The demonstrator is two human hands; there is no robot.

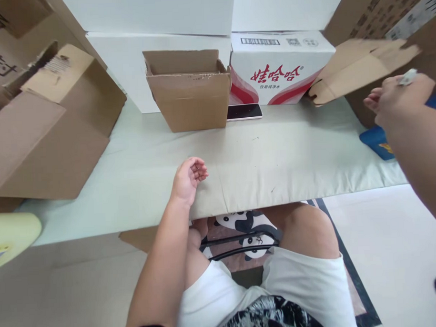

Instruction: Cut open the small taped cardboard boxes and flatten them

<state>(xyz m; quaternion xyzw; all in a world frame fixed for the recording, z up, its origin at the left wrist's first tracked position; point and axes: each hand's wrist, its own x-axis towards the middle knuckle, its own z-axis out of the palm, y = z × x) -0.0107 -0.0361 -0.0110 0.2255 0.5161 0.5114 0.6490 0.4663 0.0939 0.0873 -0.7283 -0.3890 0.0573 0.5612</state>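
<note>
My left hand (pixel 188 176) rests on the near edge of the pale table (pixel 275 156), fingers loosely curled, holding nothing. My right hand (pixel 396 97) is raised at the far right, closed around a small white object (pixel 408 76) that I cannot make out. It hovers beside a flat piece of brown cardboard (pixel 357 65) and above a blue item (pixel 376 141) on the table's right end. An open brown carton (pixel 189 90) stands at the back centre, about a forearm's length beyond my left hand.
A phone (pixel 244 112) lies behind the carton, next to a white box with red lettering (pixel 279 66). Large white boxes (pixel 129 66) line the back. Big brown cartons (pixel 48 126) crowd the left side. My knees are under the table edge.
</note>
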